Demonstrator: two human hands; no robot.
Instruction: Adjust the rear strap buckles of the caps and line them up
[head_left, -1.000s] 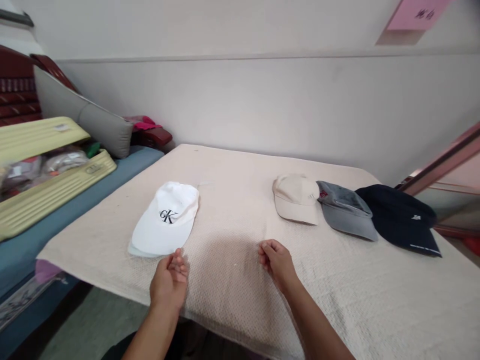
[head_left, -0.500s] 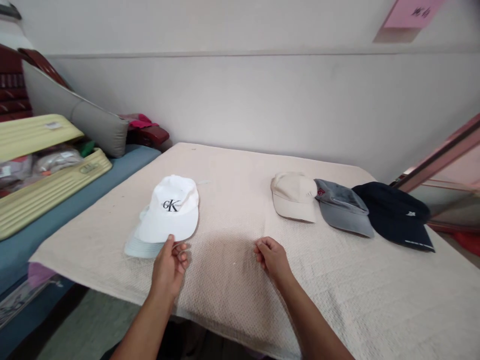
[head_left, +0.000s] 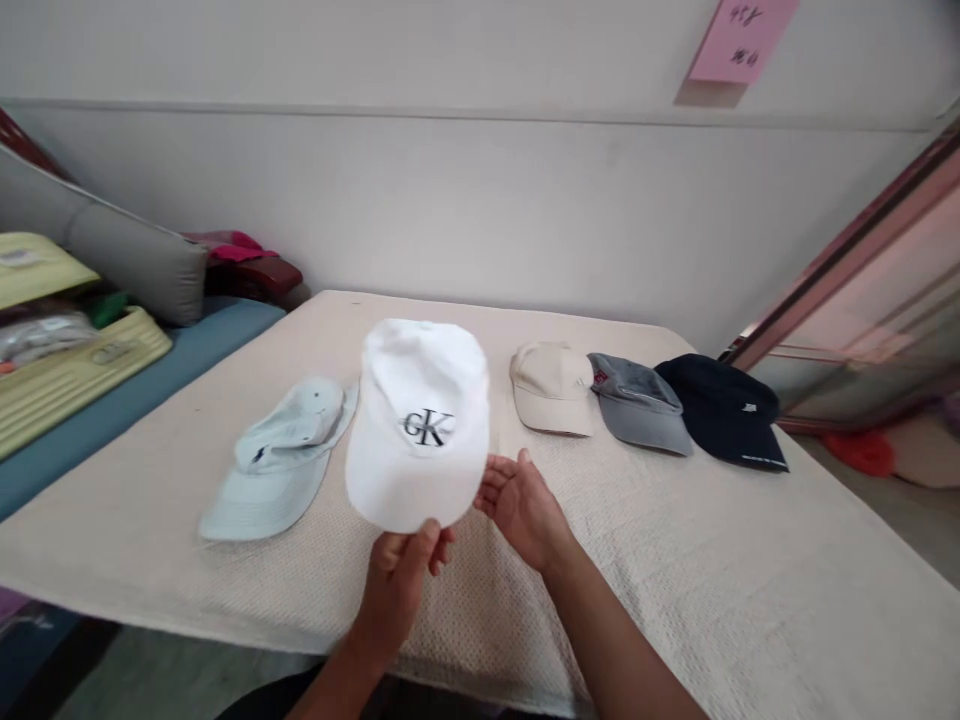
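Note:
My left hand point(head_left: 401, 575) pinches the brim of a white cap point(head_left: 418, 420) with a black CK logo and holds it up above the table. My right hand point(head_left: 519, 505) is beside the cap's right edge, palm up and fingers apart, touching or nearly touching it. A pale blue cap point(head_left: 279, 460) lies flat on the cream tablecloth point(head_left: 675, 560) to the left, where the white cap had covered it. Further right sit a beige cap point(head_left: 550, 388), a grey cap point(head_left: 639, 403) and a dark navy cap point(head_left: 721, 408) in a row.
An open pale yellow suitcase point(head_left: 71, 365) with packed items rests on a blue surface at the left, beside a grey cushion point(head_left: 127, 255). A pink note point(head_left: 739, 40) is stuck on the wall. A framed panel point(head_left: 862, 300) leans at the right.
My left hand took the white cap by its brim and lifted it up and to the right, uncovering the pale blue cap. My right hand opened and rose to the cap. The view swung right.

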